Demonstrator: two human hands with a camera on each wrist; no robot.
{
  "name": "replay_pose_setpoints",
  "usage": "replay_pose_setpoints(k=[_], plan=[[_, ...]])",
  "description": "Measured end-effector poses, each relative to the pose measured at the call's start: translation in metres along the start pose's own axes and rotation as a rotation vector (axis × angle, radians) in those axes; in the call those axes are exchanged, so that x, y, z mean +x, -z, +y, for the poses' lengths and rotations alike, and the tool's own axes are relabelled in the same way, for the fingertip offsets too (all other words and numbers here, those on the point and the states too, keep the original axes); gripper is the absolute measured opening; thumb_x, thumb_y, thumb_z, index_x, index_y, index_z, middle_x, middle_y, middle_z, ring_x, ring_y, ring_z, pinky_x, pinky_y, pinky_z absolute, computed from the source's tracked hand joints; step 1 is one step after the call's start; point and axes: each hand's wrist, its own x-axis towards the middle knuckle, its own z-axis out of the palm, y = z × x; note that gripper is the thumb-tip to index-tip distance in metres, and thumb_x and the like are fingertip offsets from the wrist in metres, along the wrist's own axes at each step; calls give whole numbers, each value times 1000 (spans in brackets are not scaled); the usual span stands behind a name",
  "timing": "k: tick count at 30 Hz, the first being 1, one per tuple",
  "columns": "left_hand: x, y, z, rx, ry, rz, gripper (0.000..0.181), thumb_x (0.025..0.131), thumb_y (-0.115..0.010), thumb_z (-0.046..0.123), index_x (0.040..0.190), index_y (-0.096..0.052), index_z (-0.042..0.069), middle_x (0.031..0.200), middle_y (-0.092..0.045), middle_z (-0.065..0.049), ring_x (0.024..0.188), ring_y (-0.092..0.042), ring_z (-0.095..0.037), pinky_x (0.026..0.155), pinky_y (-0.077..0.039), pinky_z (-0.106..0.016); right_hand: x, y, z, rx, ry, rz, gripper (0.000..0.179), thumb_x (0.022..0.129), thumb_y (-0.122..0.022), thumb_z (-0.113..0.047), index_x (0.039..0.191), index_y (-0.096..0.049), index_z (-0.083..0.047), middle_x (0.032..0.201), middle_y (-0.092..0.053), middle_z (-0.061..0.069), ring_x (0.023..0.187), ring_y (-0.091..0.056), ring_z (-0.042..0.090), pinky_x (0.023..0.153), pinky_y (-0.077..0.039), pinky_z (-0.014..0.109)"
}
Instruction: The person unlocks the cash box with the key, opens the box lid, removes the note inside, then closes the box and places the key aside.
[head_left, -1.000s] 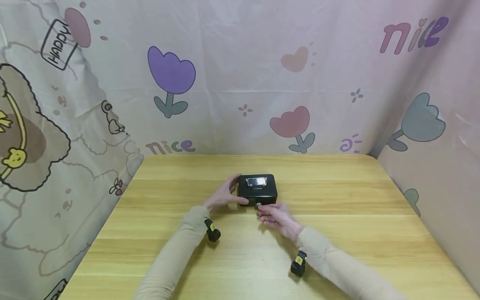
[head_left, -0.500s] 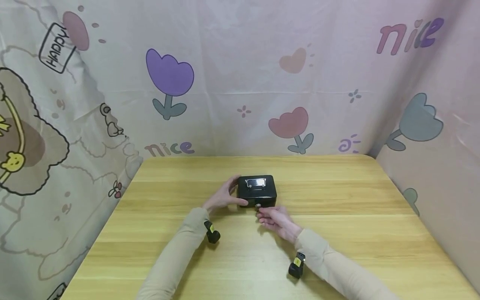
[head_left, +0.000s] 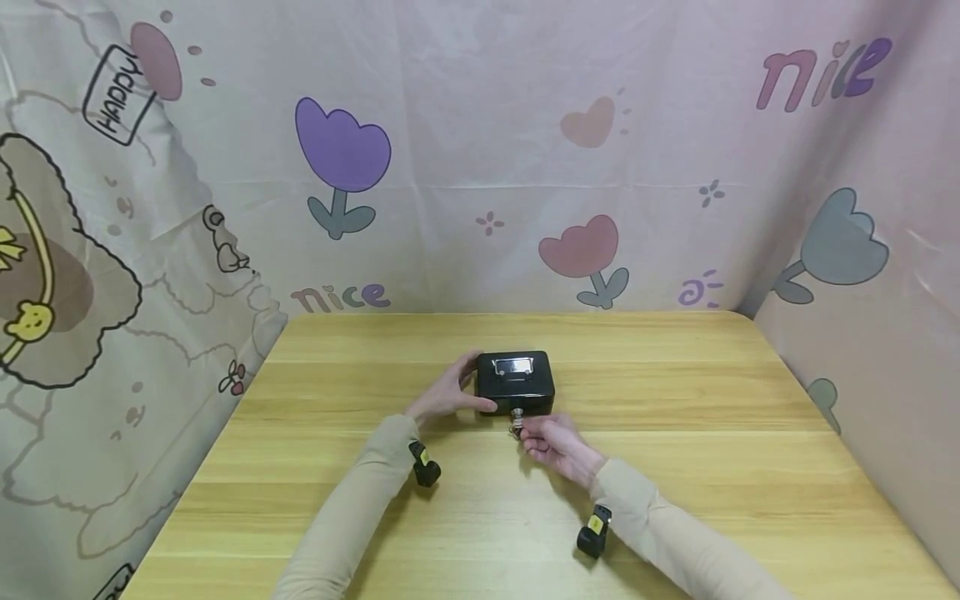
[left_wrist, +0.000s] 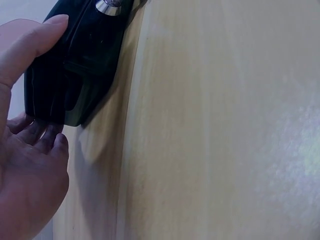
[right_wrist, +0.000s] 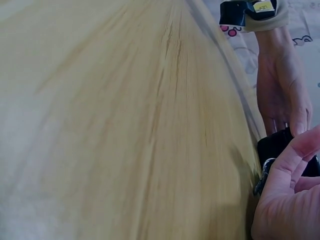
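A small black cash box (head_left: 515,392) with a silver handle on its lid sits shut on the wooden table. My left hand (head_left: 448,393) holds its left end, thumb on the front and fingers around the side. In the left wrist view, a silver lock (left_wrist: 109,7) shows on the box front at the top edge. My right hand (head_left: 561,446) pinches a small key (head_left: 517,423) with a ring at the lock in front of the box. Whether its tip is inside the lock cannot be told. In the right wrist view, the key ring (right_wrist: 263,176) hangs beside the curled fingers.
The wooden table (head_left: 480,508) stretches around the box on all sides. A printed cloth (head_left: 465,125) hangs behind it and at both sides. Black wrist cameras (head_left: 426,471) are strapped to both forearms.
My right hand has drawn slightly toward me from the box front, and more of the key and its ring shows. The left hand and the box stay in place.
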Motion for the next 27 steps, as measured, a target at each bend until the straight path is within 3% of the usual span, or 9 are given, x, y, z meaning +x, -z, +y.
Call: replay_pose_setpoints(k=[9,13,18,22,25,27], plan=[[1,0,-1,-2,-8,-6,114,74,-88,12,160,-13,2,168,-18,-19,155,-22,-37,129,-20,-47,-2,18,-6,-32,24,26,32,100,-56,-7,124,-55,13,69,-65,-4,55,-53,0,48,-45,10],[1,-1,-1,-6,8,-4,115,74,-88,13,161,-14,4,169,-18,-17,156,-21,-34,129,-19,-44,-6,28,-15,-74,108,83,35,95,-62,-4,125,-49,9,79,-65,-1,60,-50,4,52,-44,12],[0,0,-1,-3,16,-5,116,74,-88,15,161,-13,4,169,-17,-17,156,-20,-34,129,-19,-44,-1,37,-28,-183,241,144,63,87,-62,10,142,-31,5,110,-55,8,83,-53,11,67,-48,18],[0,1,-1,-5,7,-4,116,74,-88,15,161,-12,4,169,-16,-18,156,-20,-36,129,-20,-45,10,46,-38,-412,335,66,79,80,-63,13,151,-31,-2,147,-40,24,123,-51,35,98,-53,43],[0,1,-1,-4,0,-9,116,74,-88,15,161,-12,3,169,-15,-18,156,-19,-36,129,-20,-46,18,55,-45,-517,382,-37,93,76,-65,13,157,-25,-8,162,-25,25,145,-32,47,118,-35,62],[0,1,0,-1,-3,-12,116,75,-88,14,161,-11,3,169,-14,-18,156,-19,-37,129,-19,-46,23,60,-48,-531,392,-112,99,76,-65,13,160,-18,-9,166,-16,24,151,-21,48,123,-23,64]])
